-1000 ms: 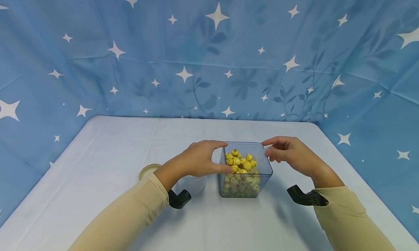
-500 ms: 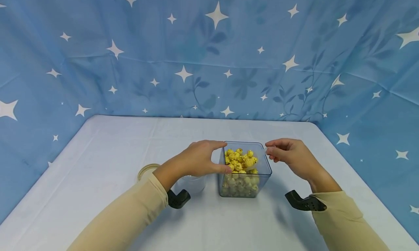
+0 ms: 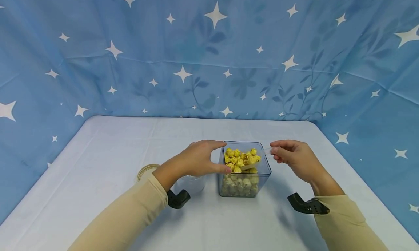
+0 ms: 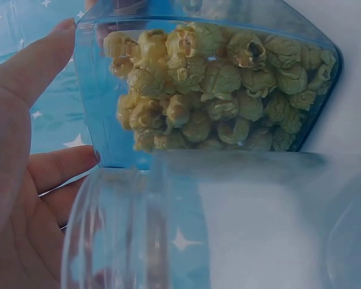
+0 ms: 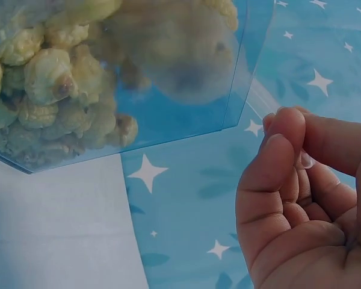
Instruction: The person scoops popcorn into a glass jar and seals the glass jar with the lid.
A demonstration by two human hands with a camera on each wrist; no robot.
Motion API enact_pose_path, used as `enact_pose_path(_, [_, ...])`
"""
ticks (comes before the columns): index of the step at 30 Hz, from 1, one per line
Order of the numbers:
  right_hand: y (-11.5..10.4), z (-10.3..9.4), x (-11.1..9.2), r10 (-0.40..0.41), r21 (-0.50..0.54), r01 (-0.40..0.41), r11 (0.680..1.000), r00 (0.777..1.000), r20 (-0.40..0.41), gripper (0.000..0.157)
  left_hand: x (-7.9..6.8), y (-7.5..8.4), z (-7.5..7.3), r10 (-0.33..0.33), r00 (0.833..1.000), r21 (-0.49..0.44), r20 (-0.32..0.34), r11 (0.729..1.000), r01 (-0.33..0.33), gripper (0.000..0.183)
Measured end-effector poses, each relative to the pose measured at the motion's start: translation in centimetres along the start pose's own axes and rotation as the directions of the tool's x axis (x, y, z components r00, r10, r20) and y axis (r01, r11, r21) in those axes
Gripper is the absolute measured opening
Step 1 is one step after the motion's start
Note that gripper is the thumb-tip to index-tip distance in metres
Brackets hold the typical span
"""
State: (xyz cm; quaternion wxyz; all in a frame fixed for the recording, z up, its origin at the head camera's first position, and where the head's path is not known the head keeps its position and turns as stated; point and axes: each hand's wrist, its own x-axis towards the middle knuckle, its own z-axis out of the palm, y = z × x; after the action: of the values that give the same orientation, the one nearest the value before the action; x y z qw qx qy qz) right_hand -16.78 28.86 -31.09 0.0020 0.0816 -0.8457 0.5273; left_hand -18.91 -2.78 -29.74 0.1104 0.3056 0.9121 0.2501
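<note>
Yellow popcorn [image 3: 237, 160] partly fills a clear, bluish square container [image 3: 266, 166] on the white table. My left hand [image 3: 199, 158] steadies the container from its left side, thumb at the near rim and a finger at the far corner. Thumb and fingertips of my right hand [image 3: 292, 157] pinch the end of a clear spoon [image 3: 267, 151] beyond the right rim. The spoon slopes down into the popcorn, with pieces over its bowl. In the right wrist view, the spoon's rounded bowl [image 5: 189, 66] shows blurred through the container wall.
A clear round jar [image 3: 193, 184] stands left of the container, partly hidden under my left wrist; its rim fills the lower left wrist view. Farther left, a gold-rimmed round lid [image 3: 147, 170] lies partly behind my sleeve. A blue starred curtain [image 3: 209, 62] hangs behind the table.
My right hand has drawn slightly right and away from the rim, exposing more of the spoon's handle. Popcorn inside has shifted and the spoon's bowl shows among it. My left hand stays put.
</note>
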Motion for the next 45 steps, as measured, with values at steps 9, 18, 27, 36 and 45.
enact_pose_path(9, [0.4,0.0,-0.4,-0.003,0.203,0.004,0.979,1.000,-0.005,0.013,-0.2,-0.2,0.2,0.005,1.000,-0.009,-0.007,1.000,-0.005,0.085])
enact_pose_path(18, [0.0,0.2,-0.6,-0.012,0.234,0.020,0.972,0.999,-0.036,0.010,-0.3,-0.3,0.3,0.014,1.000,-0.014,-0.004,1.000,-0.014,0.085])
enact_pose_path(27, [-0.5,0.1,-0.6,-0.038,0.340,0.049,0.939,0.998,-0.040,0.015,-0.3,-0.3,0.4,0.022,1.000,0.002,-0.003,1.000,-0.022,0.084])
enact_pose_path(36, [-0.8,0.0,-0.7,-0.052,0.381,0.072,0.922,0.997,-0.064,0.017,-0.4,-0.4,0.5,0.022,1.000,0.010,-0.009,1.000,-0.022,0.085])
enact_pose_path(45, [-1.3,-0.5,-0.8,-0.073,0.411,0.094,0.907,0.995,-0.067,0.020,-0.5,-0.3,0.5,0.022,1.000,0.017,0.001,1.000,-0.022,0.084])
